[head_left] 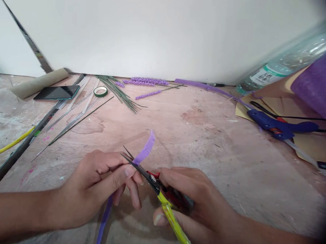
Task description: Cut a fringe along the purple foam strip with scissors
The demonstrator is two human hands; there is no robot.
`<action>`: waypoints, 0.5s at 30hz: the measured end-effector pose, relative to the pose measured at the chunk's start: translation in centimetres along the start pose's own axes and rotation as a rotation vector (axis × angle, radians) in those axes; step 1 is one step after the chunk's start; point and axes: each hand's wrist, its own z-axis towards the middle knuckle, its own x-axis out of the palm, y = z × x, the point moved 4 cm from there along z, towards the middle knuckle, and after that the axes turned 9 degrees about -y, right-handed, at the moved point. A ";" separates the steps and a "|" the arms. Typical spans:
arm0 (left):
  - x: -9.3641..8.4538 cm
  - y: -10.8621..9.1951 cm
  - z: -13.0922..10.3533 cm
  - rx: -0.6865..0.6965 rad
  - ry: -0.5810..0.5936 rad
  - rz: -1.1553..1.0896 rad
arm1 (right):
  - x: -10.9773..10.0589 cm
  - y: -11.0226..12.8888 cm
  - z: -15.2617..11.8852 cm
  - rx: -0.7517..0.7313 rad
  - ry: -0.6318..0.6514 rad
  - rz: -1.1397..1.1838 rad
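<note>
My left hand (95,187) pinches a narrow purple strip (145,149) between thumb and fingers. One end of the strip stands up past the fingertips with small cuts along it, and the other hangs down below the hand. My right hand (194,199) is closed round the handles of a pair of scissors (155,182) with yellow on the grip. The scissor blades are parted and lie across the strip, right beside my left thumb. Part of the handles is hidden by my right fingers.
Along the back lie purple flower stalks (148,95), green wires (121,93) and a purple strip (191,82). A roll of green tape (100,92), phone (57,92) and cardboard tube (42,83) are at left. A blue glue gun (276,124) and plastic bottle (278,71) occupy the right.
</note>
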 end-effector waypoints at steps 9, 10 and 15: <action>-0.1 0.0 0.2 -0.011 -0.006 0.006 | 0.0 -0.3 -0.1 0.044 0.032 0.012; -0.1 0.0 0.2 -0.009 -0.001 0.012 | 0.0 -0.2 -0.1 0.051 0.042 0.014; 0.1 -0.1 0.1 -0.007 0.041 0.040 | 0.0 0.1 0.0 0.083 0.068 0.041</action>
